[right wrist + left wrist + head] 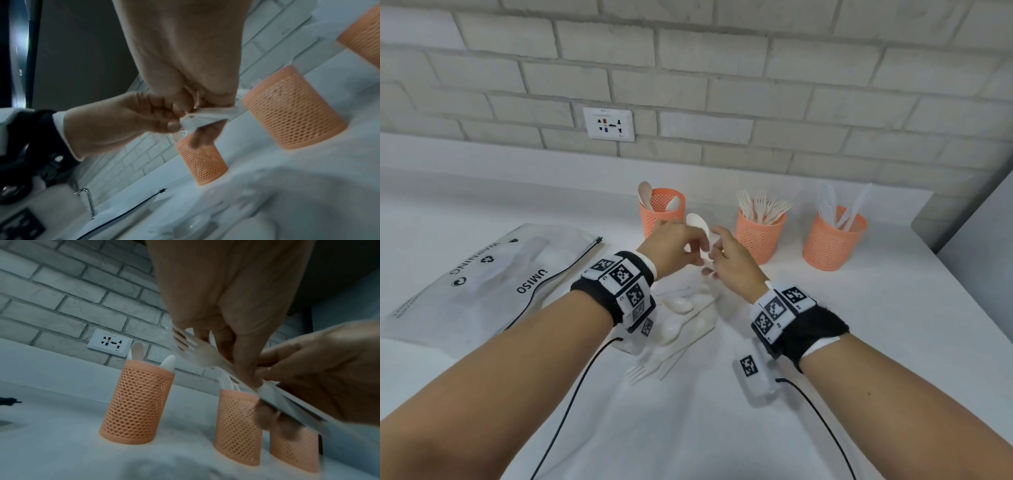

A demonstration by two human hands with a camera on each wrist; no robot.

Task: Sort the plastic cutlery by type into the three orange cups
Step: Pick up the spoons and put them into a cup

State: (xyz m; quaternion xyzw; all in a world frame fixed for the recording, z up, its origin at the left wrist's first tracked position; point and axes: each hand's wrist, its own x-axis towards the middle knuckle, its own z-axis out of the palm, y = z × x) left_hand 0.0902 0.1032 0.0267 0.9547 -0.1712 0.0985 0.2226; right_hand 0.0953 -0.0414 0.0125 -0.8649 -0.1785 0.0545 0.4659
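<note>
Three orange mesh cups stand in a row at the back. The left cup (662, 214) holds spoons, the middle cup (760, 236) forks, the right cup (835, 240) knives. Just in front of the left cup, my left hand (690, 248) and right hand (717, 255) meet and both pinch a small bundle of white cutlery. Its spoon bowl (698, 222) sticks up in the head view. The fork tines (184, 344) show in the left wrist view. A loose pile of white cutlery (681, 322) lies on the white table below my wrists.
A clear zip bag (482, 281) with printing lies at the left. A wall socket (608, 124) sits in the brick wall behind. The table's right edge (962, 284) runs close past the knife cup. Black cables trail from both wristbands. A tap (87, 199) shows in the right wrist view.
</note>
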